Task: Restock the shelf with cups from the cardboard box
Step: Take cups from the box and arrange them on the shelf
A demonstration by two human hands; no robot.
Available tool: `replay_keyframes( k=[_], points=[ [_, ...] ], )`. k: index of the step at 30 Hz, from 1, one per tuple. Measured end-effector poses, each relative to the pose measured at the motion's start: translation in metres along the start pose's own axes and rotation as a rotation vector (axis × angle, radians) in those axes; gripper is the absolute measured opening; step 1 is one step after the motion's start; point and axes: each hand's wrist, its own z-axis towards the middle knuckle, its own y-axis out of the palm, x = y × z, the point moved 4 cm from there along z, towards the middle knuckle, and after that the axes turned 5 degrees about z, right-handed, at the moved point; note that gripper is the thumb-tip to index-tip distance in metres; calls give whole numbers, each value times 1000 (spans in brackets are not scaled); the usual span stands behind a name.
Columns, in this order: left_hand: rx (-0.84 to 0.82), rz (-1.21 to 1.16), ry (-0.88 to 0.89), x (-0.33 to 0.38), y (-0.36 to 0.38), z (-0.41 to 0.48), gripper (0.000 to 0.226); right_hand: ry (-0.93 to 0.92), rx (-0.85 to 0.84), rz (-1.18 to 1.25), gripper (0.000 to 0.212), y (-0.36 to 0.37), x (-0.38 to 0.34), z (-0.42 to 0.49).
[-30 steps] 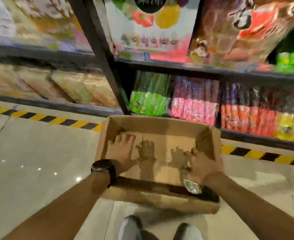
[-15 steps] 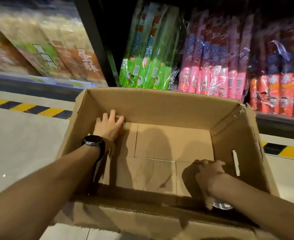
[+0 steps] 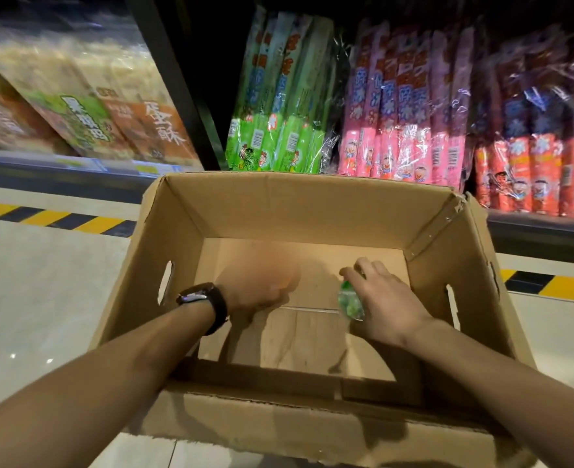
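Inside the cardboard box (image 3: 295,204) the bottom shows bare cardboard, save one small green cup (image 3: 349,303) gripped by the right hand (image 3: 388,298). The left hand (image 3: 262,288) is blurred (its grasp cannot be told). Judged nearly done: this cup is not yet on the shelf (image 3: 542,228).

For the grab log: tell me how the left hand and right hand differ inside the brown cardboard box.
The right hand grips a small green-topped cup; the left hand is motion-blurred, its hold unreadable. The left wrist wears a black watch; the right wrist is bare. Both reach inside the brown cardboard box.
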Motion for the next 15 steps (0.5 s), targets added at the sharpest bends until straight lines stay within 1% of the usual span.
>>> replay_keyframes(
  k=[2, 4, 7, 9, 11, 13, 14, 15],
  points=[
    [26, -9, 0, 1, 9, 0, 115, 4, 72, 22, 80, -1, 3, -2],
    [37, -40, -13, -3, 14, 0, 112, 57, 78, 60, 80, 2, 9, -5],
    [50, -76, -11, -5, 16, 1, 105, 216, 115, 272, 72, 12, 19, -2],
    [58, -97, -14, -4, 15, 2, 103, 320, 135, 399, 72, 22, 21, 4],
    [64, -108, -18, -2, 16, 1, 102, 409, 161, 504, 84, 31, 22, 8],
    [70, -120, -14, -3, 16, 1, 99, 527, 223, 662, 102, 34, 26, 8],
    [72, -137, -15, -4, 15, 1, 98, 603, 251, 763, 108, 35, 30, 8],
    [74, -162, -20, -5, 14, 1, 97, 671, 271, 861, 107, 36, 34, 6]
  ],
)
